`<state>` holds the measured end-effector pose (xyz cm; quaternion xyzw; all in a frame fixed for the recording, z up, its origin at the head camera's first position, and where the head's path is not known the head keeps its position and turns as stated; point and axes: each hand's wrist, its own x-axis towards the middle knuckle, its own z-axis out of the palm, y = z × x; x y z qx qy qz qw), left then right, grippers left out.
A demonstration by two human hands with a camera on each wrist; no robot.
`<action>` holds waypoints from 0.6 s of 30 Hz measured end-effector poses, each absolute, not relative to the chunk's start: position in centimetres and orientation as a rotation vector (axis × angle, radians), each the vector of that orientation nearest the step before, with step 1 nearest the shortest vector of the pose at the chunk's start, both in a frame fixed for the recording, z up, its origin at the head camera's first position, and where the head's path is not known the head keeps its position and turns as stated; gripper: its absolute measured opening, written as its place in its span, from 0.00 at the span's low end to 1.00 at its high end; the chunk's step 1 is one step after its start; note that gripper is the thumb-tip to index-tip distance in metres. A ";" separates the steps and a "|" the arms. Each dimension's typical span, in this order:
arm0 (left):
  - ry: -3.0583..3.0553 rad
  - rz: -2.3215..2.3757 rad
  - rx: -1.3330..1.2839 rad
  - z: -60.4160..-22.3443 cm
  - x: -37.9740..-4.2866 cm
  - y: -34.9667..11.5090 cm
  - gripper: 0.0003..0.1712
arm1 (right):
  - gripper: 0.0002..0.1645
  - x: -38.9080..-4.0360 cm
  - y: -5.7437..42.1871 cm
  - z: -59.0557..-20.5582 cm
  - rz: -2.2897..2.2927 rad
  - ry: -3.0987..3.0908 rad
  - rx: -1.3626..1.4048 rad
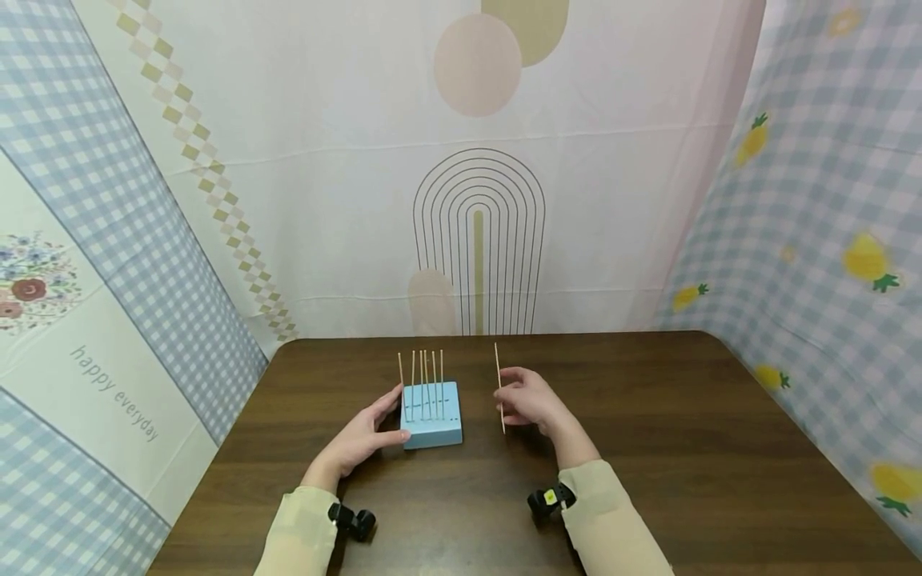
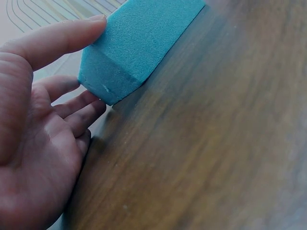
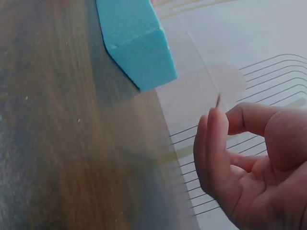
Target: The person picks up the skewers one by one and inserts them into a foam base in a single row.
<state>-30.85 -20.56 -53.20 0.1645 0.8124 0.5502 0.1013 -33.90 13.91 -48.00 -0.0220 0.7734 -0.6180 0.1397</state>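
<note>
A light blue foam block [image 1: 434,439] sits on the table with several thin wooden sticks [image 1: 442,372] standing up from its top. My left hand [image 1: 363,438] holds the block at its left side, thumb at the front corner and fingers toward the back. Seen from the left wrist, the thumb lies along the block [image 2: 144,43] and the other fingertips are at its lower end. To the right of the block, my right hand [image 1: 531,402] pinches one loose wooden stick [image 1: 497,360], held nearly upright. In the right wrist view only a short tip of that stick [image 3: 218,100] shows above the fingers.
The dark wooden table [image 1: 684,448] reaches back to a pale printed cloth [image 1: 346,240]. Checked cloths hang at the left and right sides. Small dark holes or marks dot the block's top. A black camera [image 1: 353,522] is strapped on each wrist.
</note>
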 end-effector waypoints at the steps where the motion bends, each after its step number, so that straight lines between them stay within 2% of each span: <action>1: 2.399 1.625 0.485 -53.2 -30.9 -20.6 0.55 | 0.34 -33.9 13.9 -47.9 -1.802 2.231 -0.065; 11: 2.391 1.629 0.482 -53.1 -30.8 -20.6 0.55 | 0.33 -33.7 12.8 -47.5 -2.031 2.161 -0.135; 18: 2.386 1.624 0.487 -53.1 -30.7 -20.7 0.55 | 0.24 -33.4 11.4 -47.4 -2.130 2.123 -0.181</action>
